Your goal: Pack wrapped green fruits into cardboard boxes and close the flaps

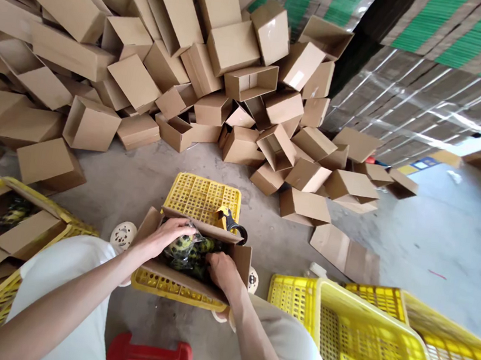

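An open cardboard box (251, 258) stands on an upturned yellow crate (203, 193) between my knees. Inside lie clear plastic bags (182, 249) holding yellow-green things with black spots; their exact kind does not show. My left hand (171, 233) reaches over the box's left side, its fingers closed on the top of one bag. Down in the right half of the box is my right hand (222, 269), fingers curled against the bagged things, fingertips partly hidden. A yellow-and-black tape dispenser (230, 221) rests on the crate, just beyond the box's far flap.
Empty cardboard boxes (138, 81) are heaped across the floor ahead. A yellow crate at left bears a packed open box (30, 229). Yellow crates (296, 293) stand at right. A red stool (151, 354) is below me. Green-striped stacks (442, 23) rise behind.
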